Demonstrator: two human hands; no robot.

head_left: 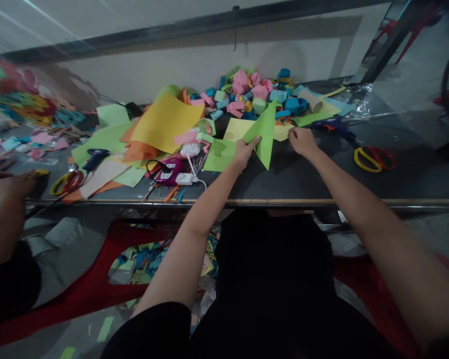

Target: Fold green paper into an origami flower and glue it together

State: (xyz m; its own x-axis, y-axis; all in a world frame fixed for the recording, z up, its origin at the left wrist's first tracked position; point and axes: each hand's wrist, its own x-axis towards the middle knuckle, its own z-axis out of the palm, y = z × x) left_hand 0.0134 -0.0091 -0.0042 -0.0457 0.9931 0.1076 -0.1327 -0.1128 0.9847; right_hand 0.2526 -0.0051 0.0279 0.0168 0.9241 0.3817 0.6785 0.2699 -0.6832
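My left hand [244, 153] pinches a bright green sheet of paper [265, 133], which stands up from the table in a creased, pointed shape. Under and left of that hand lies another green piece of paper [219, 155]. My right hand [302, 141] is closed just to the right, its fingertips at the end of a pale yellow sheet of paper [282, 131]. Whether those fingers grip the sheet or something small is hidden. Behind both hands rises a heap of small folded paper pieces [260, 92] in pink, blue and green.
Red-and-yellow scissors [374, 158] and a dark blue glue gun [335, 127] lie at right. Leftward are a purple power strip [171, 172] with cords, large yellow paper [168, 122], a second glue gun [96, 158] and other scissors [66, 182]. A co-worker's hand [17, 184] rests far left.
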